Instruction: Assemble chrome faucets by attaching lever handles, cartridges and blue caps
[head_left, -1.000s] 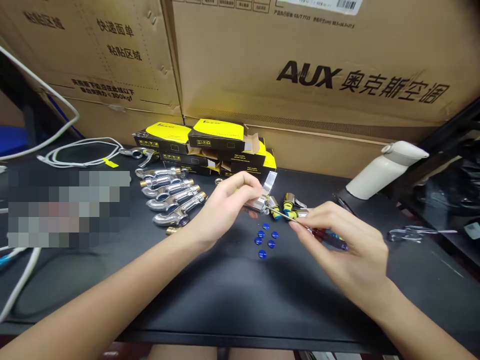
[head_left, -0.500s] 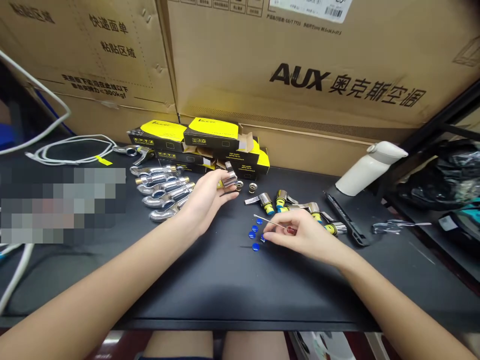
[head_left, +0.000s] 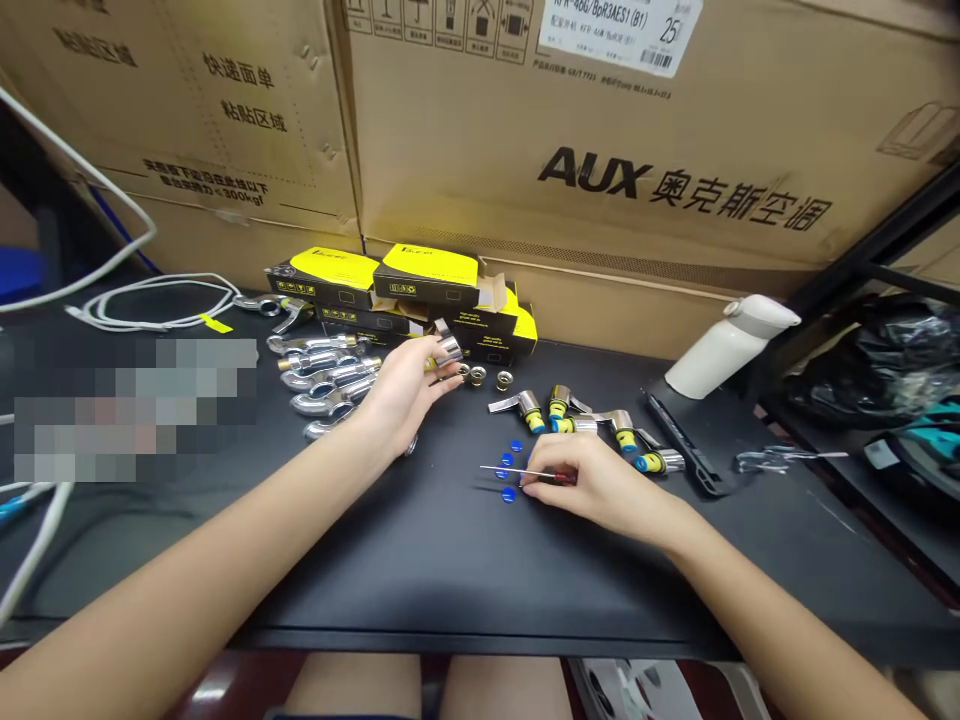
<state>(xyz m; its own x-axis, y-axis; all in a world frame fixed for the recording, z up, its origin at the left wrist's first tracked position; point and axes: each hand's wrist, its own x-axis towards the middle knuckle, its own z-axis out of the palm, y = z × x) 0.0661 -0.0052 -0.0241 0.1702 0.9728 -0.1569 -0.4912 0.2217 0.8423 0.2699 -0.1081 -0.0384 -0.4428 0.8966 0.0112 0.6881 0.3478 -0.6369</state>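
My left hand [head_left: 405, 385] holds a chrome faucet handle [head_left: 448, 349] near the boxes, its fingers closed round it. My right hand [head_left: 577, 475] grips a small screwdriver [head_left: 517, 470] with a red handle, its thin shaft pointing left. The fingertips of that hand are at the mat beside several small blue caps [head_left: 509, 494]; whether they also pinch a cap is hidden. Several chrome handles with yellow and blue cartridges [head_left: 529, 410] lie beyond my right hand. Small metal rings [head_left: 504, 380] stand to the right of my left hand.
Chrome faucet bodies [head_left: 319, 378] lie at the left. Yellow and black boxes [head_left: 427, 272] are stacked against large cartons [head_left: 600, 230]. To the right are a white bottle [head_left: 720, 350], a black cutter-like tool [head_left: 686, 445] and a plastic-wrapped item [head_left: 780, 457]. A white cable [head_left: 157, 318] lies coiled at the left.
The screwdriver has swung from a slant to nearly level over the blue caps. My left hand and its chrome handle have shifted slightly left. The camera view has tilted a little.
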